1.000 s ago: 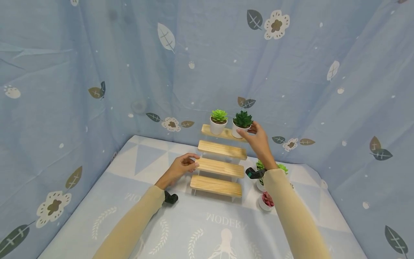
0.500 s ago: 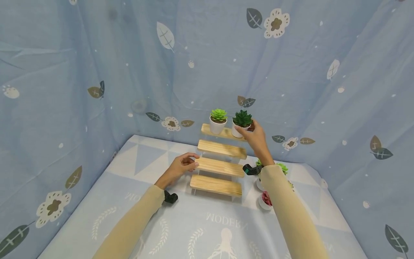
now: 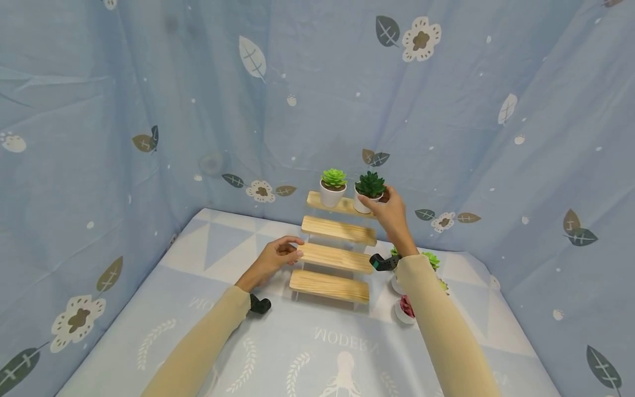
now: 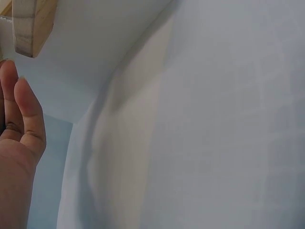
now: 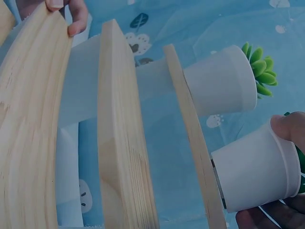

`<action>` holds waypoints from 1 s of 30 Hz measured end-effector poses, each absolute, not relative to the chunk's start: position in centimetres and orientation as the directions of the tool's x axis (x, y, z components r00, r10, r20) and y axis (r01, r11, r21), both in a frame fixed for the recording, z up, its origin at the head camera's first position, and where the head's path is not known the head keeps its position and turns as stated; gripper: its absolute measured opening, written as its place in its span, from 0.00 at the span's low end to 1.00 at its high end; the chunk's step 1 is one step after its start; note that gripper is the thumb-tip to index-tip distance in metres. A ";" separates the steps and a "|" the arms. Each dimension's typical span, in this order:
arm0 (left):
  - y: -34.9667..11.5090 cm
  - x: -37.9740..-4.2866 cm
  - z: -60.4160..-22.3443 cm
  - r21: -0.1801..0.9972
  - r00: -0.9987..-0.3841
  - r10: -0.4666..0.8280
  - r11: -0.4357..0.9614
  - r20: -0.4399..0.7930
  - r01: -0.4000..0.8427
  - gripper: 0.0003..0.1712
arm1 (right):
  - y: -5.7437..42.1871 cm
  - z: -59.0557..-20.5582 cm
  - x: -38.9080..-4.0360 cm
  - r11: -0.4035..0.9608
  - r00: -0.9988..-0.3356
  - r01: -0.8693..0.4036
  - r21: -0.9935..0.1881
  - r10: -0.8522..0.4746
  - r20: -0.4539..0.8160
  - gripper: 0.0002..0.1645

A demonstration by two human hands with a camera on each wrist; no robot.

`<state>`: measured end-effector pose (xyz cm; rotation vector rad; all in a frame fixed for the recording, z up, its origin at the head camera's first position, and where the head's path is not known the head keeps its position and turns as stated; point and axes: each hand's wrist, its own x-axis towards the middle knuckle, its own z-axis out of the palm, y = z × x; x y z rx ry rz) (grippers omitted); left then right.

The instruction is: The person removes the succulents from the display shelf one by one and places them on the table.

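Note:
A wooden stepped plant stand [image 3: 333,256] with several planks stands on the table. On its top plank, to the left, sits a bright green potted succulent [image 3: 333,187]. My right hand [image 3: 393,214] grips the white pot of a dark green potted succulent [image 3: 368,192] at that plank's right end. In the right wrist view, a thin dark gap shows between this pot [image 5: 259,167] and the plank [image 5: 195,133]. My left hand [image 3: 273,258] holds the left end of the second plank from the bottom, thumb and fingers at its edge.
Right of the stand, a red potted succulent [image 3: 405,310] and green succulents [image 3: 430,260] stand on the table, partly hidden by the right forearm. A blue patterned curtain [image 3: 317,110] hangs close behind the stand. The printed tablecloth [image 3: 278,342] spreads in front.
The right hand has shifted very slightly left with the dark green potted succulent. The left hand keeps its place at the plank's end.

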<state>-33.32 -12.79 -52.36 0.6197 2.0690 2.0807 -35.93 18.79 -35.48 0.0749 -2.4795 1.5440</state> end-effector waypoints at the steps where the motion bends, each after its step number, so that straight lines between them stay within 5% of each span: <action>1: -12.8 -33.3 -52.3 0.982 -0.905 0.382 -0.042 0.188 0.186 0.23 | 18.8 -35.4 -35.9 0.446 -0.974 -0.161 -0.881 0.073 0.215 0.61; 30: -12.7 -32.8 -52.0 0.983 -0.906 0.383 -0.049 0.182 0.176 0.24 | 19.8 -34.3 -32.0 0.435 -0.979 -0.145 -0.889 0.067 0.192 0.68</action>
